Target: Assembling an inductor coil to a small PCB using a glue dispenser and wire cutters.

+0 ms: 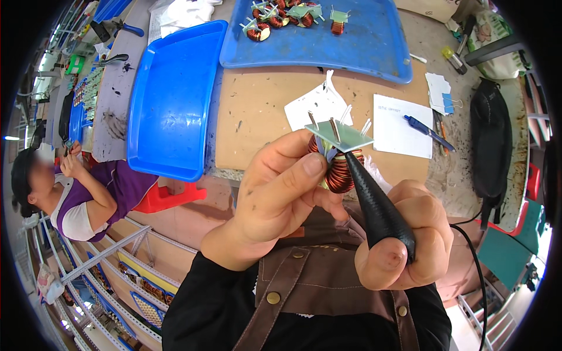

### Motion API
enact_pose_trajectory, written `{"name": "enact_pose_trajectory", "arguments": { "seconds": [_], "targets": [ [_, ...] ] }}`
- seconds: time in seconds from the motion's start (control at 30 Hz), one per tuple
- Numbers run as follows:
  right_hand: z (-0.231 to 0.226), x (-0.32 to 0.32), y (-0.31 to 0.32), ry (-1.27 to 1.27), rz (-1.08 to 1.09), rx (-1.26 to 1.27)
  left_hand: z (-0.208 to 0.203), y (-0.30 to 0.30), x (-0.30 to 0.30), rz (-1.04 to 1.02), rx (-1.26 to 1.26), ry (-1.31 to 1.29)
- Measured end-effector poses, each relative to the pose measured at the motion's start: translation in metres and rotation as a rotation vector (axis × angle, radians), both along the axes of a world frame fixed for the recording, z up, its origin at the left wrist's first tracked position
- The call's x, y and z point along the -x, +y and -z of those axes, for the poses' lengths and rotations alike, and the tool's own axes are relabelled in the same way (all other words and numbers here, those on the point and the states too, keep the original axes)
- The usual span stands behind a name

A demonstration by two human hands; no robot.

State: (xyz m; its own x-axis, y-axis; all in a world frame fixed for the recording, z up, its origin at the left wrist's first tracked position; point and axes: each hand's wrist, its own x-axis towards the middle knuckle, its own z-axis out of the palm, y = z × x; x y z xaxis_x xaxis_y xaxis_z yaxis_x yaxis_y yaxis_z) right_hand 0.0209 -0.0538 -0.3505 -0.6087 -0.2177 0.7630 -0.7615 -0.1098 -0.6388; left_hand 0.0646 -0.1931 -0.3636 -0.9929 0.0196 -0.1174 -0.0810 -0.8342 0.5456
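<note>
Copper-coloured coil (338, 175) with pale green board (346, 138) uppermost, held up in front of the wearer. The left hand (281, 181) pinches it between thumb and fingers; the right hand (413, 234) grips a black cone (377, 205), its tip at the board's near edge, contact uncertain. Good control probably requires a steady coil and light pressure, sparing the windings. Beyond lie a blue tray (369, 55), white sheet (398, 140) and pen (429, 133); the cone partly obscures the coil.
</note>
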Motion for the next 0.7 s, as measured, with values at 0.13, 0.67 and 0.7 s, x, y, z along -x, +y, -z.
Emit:
{"name": "enact_pose_trajectory", "arguments": {
  "seconds": [0.13,0.67,0.7],
  "targets": [
    [-0.003,-0.001,0.0,-0.023,-0.005,-0.016,0.001,-0.001,-0.001,-0.003,0.006,0.013],
    [-0.003,-0.002,-0.007,0.055,0.088,-0.043,0.0,-0.001,-0.001,0.003,0.058,0.046],
    [-0.003,-0.002,-0.007,0.05,0.086,-0.036,-0.001,0.0,0.0,-0.003,0.047,0.037]
  ]
}}
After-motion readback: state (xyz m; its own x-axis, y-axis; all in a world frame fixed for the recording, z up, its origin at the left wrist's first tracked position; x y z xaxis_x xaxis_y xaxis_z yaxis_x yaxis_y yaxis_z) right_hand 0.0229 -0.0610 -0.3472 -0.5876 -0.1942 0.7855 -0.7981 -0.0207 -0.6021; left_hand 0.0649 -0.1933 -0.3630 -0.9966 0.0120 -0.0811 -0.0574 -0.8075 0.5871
